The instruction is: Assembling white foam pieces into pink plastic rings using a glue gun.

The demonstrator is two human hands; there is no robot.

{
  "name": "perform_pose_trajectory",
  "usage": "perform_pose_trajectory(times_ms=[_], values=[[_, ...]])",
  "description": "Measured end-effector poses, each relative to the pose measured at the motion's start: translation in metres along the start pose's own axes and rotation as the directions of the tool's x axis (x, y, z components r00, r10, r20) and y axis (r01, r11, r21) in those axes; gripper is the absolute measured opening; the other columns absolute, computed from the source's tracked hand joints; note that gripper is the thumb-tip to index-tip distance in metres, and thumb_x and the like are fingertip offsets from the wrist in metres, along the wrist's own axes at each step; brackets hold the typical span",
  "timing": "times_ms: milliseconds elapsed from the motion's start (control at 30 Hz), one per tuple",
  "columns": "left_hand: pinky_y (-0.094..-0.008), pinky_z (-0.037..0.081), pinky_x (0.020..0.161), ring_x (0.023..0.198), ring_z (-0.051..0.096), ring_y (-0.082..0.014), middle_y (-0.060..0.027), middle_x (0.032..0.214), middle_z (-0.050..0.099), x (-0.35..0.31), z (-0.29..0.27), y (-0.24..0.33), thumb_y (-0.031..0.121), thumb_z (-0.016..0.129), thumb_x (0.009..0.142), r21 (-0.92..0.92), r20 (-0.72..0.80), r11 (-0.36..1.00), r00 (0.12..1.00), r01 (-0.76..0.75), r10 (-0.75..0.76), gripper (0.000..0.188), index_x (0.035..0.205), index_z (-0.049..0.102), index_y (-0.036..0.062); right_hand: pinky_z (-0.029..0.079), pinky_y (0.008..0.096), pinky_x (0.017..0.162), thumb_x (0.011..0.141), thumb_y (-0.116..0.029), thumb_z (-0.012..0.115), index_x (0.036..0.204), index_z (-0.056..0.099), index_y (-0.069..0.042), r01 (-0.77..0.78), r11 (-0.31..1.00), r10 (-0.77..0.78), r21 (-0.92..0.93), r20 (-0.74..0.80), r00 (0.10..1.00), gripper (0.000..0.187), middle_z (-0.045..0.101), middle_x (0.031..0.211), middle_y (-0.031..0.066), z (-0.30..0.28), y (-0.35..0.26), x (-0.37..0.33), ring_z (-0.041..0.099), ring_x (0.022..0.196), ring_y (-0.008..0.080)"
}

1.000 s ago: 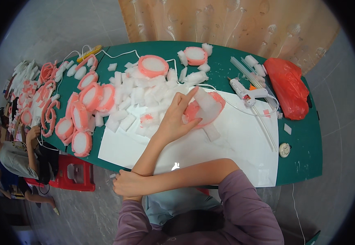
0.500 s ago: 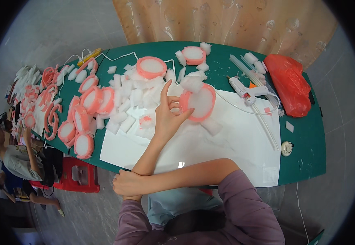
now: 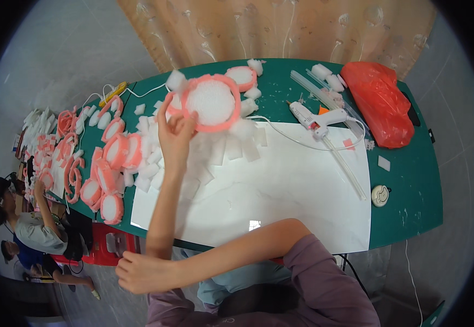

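Nearest the camera, the right hand [image 3: 139,272] rests loosely curled and empty below the table [image 3: 411,185] edge, its forearm crossing the body. Farther out, the left hand [image 3: 176,133] grips the lower left rim of a round white foam disc [image 3: 210,102] edged in a soft pink band, lifted above the white sheet [image 3: 280,191]. Cut white foam blocks [image 3: 231,147] lie just beneath it, a glue gun [image 3: 317,117] and red plastic bag [image 3: 378,101] beyond.

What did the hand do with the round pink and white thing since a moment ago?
The left hand lifted the pink-rimmed foam disc off the white sheet and carried it up and leftward, keeping hold. The right hand, glue gun and red bag stayed put.
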State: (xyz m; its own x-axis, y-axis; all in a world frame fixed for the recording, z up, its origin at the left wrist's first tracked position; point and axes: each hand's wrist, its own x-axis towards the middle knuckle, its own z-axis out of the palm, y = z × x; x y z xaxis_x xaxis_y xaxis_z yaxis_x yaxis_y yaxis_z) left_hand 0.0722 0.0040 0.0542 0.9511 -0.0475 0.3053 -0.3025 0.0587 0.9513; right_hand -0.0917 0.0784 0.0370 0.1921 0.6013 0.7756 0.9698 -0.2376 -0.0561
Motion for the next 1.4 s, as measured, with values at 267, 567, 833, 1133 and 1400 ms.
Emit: perform_pose_trajectory(times_ms=[267,567,833,1133,1400], values=[[-0.0244,0.048,0.063,0.073,0.056,-0.0106,-0.0067,0.081,0.06,0.081,0.043,-0.014,0.014,0.061,0.08,0.223,0.166,0.975,0.985,0.01,-0.048,0.048,0.123,0.039,0.0176,0.035,0.0279,0.061,0.067,-0.017,0.055,0.069,0.054,-0.004,0.055,0.998,-0.059,-0.033,-0.148,0.987,0.014,0.051,0.071,0.0044,-0.057,-0.004,0.013,0.05,0.071,0.0168],[-0.0377,0.038,0.09,0.1,0.054,-0.0369,-0.0253,0.111,0.052,0.145,0.085,-0.076,0.035,0.057,0.079,0.481,0.144,0.875,0.989,-0.055,-0.017,0.068,0.134,0.023,0.0147,0.034,0.0264,0.059,0.067,-0.014,0.056,0.068,0.055,-0.003,0.03,0.999,-0.035,-0.036,-0.134,0.99,0.011,0.049,0.066,0.0026,-0.078,0.008,0.017,0.047,0.065,0.0149],[-0.0356,0.041,0.088,0.1,0.055,-0.0337,-0.0239,0.115,0.052,0.147,0.064,-0.069,0.03,0.058,0.077,0.606,0.245,0.749,0.959,-0.268,0.144,0.06,0.127,0.037,0.0032,0.034,0.0262,0.059,0.067,-0.015,0.055,0.066,0.055,-0.004,0.02,0.999,-0.024,-0.034,-0.098,0.995,0.011,0.049,0.067,0.0026,-0.077,0.007,0.016,0.047,0.065,0.0148],[-0.0309,0.049,0.066,0.08,0.059,-0.0235,-0.0133,0.086,0.059,0.117,0.009,-0.057,0.001,0.063,0.065,0.46,0.16,0.696,0.823,-0.551,0.546,0.026,0.09,0.065,0.0062,0.035,0.0275,0.06,0.066,-0.017,0.053,0.068,0.051,-0.008,0.082,0.996,-0.084,-0.038,-0.035,0.996,0.009,0.047,0.07,0.0024,-0.083,0.015,0.016,0.049,0.07,0.015],[-0.0289,0.046,0.055,0.057,0.059,-0.0195,-0.0135,0.069,0.062,0.08,-0.073,-0.032,0.012,0.059,0.077,0.499,0.017,0.792,0.918,-0.351,0.397,0.012,0.077,0.067,0.0031,0.037,0.0273,0.065,0.06,-0.013,0.06,0.074,0.051,-0.007,0.095,0.994,-0.104,0.048,0.209,0.972,0.017,0.049,0.075,0.0039,-0.074,0.028,0.015,0.05,0.075,0.017]])
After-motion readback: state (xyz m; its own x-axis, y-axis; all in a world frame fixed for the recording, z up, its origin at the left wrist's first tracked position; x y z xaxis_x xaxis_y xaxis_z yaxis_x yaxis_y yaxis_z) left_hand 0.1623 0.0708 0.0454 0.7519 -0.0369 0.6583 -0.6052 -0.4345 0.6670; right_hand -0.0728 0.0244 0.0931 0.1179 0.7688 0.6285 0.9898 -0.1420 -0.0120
